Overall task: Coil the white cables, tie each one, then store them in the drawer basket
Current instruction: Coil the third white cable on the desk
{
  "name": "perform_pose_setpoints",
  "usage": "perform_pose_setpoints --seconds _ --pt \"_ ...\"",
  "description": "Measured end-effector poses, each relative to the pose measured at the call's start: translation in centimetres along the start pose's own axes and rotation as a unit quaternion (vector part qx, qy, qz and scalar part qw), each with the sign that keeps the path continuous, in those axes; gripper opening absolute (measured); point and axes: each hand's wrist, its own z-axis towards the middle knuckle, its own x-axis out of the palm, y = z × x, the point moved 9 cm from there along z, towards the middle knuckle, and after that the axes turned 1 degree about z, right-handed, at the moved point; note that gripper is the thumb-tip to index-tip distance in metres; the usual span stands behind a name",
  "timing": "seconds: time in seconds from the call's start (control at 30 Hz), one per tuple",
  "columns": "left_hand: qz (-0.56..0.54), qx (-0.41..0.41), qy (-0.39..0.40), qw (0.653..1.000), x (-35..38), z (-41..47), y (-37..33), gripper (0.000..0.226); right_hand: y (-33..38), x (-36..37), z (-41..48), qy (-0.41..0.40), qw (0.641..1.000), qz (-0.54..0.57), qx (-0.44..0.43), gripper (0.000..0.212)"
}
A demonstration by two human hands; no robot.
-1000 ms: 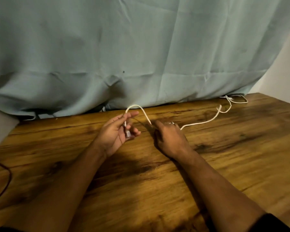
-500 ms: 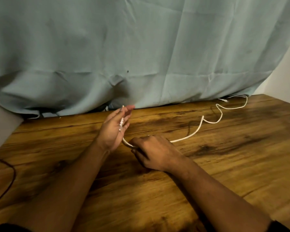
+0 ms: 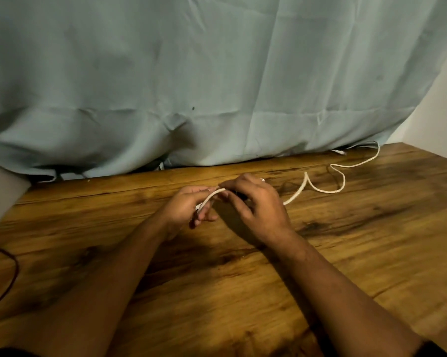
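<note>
A white cable (image 3: pixel 323 189) snakes across the wooden table (image 3: pixel 346 253) from the far right edge by the curtain toward the middle. My left hand (image 3: pixel 185 208) holds the cable's near end, plug end down in the palm, fingers curled round it. My right hand (image 3: pixel 256 202) pinches the cable just right of the left hand and brings a short arc of it over the left fingers. The cable's far end lies near the curtain hem at the back right. No drawer basket is in view.
A pale blue curtain (image 3: pixel 217 86) hangs along the table's back edge. A dark thin cord (image 3: pixel 12 274) loops at the table's left edge. A white wall (image 3: pixel 439 119) stands at the far right.
My right hand rose from low beside the left wrist up to the left fingertips, carrying the cable over them. The slack on the table drew in toward my hands.
</note>
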Motion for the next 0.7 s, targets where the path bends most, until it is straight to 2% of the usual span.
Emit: perform_pose_setpoints --seconds 0.13,0.27,0.43,0.53,0.7 --pt "-0.146 -0.034 0.078 0.986 2.1 -1.3 -1.1 0.039 -1.6 -0.5 0.0 -0.03 0.999 -0.035 0.021 0.032" --pt "-0.316 -0.075 0.173 0.93 4.1 -2.1 -2.1 0.041 -3.3 -0.5 -0.3 -0.023 0.993 -0.079 0.082 0.04" --pt "-0.378 -0.046 0.248 0.891 4.7 -2.6 -3.4 0.033 -2.8 0.0 -0.2 0.014 0.991 -0.106 0.08 0.043" --pt "-0.403 -0.027 0.236 0.884 4.4 -2.4 -3.7 0.032 -1.9 0.7 -0.4 0.042 0.982 -0.172 0.07 0.041" --pt "-0.461 0.008 0.087 0.883 1.8 -1.1 -2.8 0.039 -1.5 3.6 -0.8 0.132 0.967 -0.209 0.055 0.043"
